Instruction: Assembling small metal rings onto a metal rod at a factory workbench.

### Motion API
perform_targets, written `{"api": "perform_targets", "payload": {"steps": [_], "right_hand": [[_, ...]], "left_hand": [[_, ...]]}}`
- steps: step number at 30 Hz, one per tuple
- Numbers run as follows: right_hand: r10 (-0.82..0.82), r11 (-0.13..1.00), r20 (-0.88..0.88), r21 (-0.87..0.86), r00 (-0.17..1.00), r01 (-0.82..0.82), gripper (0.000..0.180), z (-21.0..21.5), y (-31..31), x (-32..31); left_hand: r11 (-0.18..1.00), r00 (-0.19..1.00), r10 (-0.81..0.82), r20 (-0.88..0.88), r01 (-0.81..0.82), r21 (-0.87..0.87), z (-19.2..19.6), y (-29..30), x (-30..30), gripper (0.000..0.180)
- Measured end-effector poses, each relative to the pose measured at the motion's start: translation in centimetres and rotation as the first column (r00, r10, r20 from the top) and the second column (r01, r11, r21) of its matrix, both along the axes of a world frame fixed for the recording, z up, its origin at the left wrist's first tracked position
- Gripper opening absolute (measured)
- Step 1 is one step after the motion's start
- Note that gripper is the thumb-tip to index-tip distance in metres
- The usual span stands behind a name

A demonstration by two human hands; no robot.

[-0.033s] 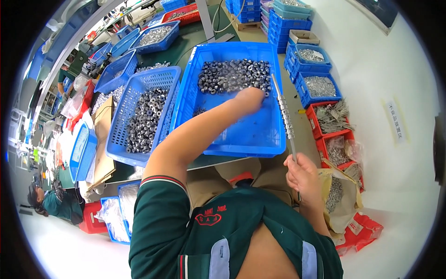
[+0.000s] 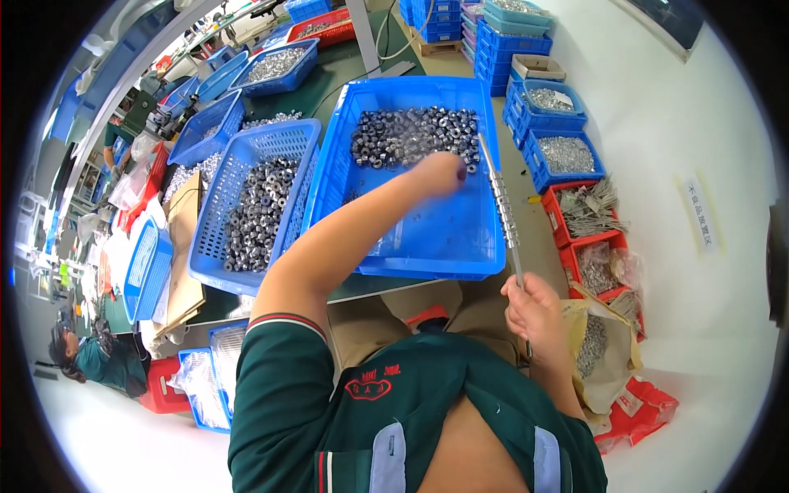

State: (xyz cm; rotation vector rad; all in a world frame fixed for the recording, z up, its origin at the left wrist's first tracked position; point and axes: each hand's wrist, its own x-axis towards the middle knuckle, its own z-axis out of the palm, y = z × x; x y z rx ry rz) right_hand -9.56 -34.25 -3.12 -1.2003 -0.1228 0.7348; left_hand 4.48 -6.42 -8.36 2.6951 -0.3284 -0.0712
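- The metal rod (image 2: 518,267) carries a row of shiny rings (image 2: 504,209) around its upper-middle stretch; the tip above them is bare, and so is the length between them and the grip. I judge the threading partly done, with some room left on the rod.
- Its long axis runs steeply, tip pointing up the view, away from the person and leaning a little left; the lower end comes out beneath the fist, toward the body.
- The rod stands at the tray's right side, its upper part overlapping that wall in the view; whether they touch, I cannot tell.
- The right hand (image 2: 536,311) is closed around the rod's lower part.
- The blue tray (image 2: 448,265) holds many loose dark and shiny rings (image 2: 374,135), mostly heaped in its far half; these look unthreaded.
- The left hand (image 2: 441,174) is over the tray at the heap's near edge, fingers seemingly curled; it is blurred, so I cannot tell whether it has a ring.
- Left of the tray, a perforated basket (image 2: 230,282) holds another pile of similar pieces (image 2: 259,218).
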Motion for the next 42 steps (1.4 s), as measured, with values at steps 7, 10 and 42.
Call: {"api": "perform_targets", "payload": {"steps": [7, 10, 42], "right_hand": [[0.119, 0.993, -0.030, 0.026, 0.992, -0.118, 0.010, -0.3, 0.8, -0.3], [0.141, 0.990, -0.021, 0.010, 0.990, -0.140, 0.010, -0.1, 1.4, -0.4], [-0.010, 1.000, -0.022, -0.005, 1.000, 0.010, 0.011, -0.1, 1.1, 0.5]], "left_hand": [[0.088, 0.911, -0.130, -0.390, -0.381, -0.920, 6.1, 5.3, -3.0, 0.020], [0.041, 0.926, -0.162, -0.340, -0.338, -0.940, 6.3, 5.0, -3.9, 0.020], [0.994, 0.991, 0.067, 0.117, -0.056, -0.091, 0.3, 3.2, 1.0, 0.025]]}}
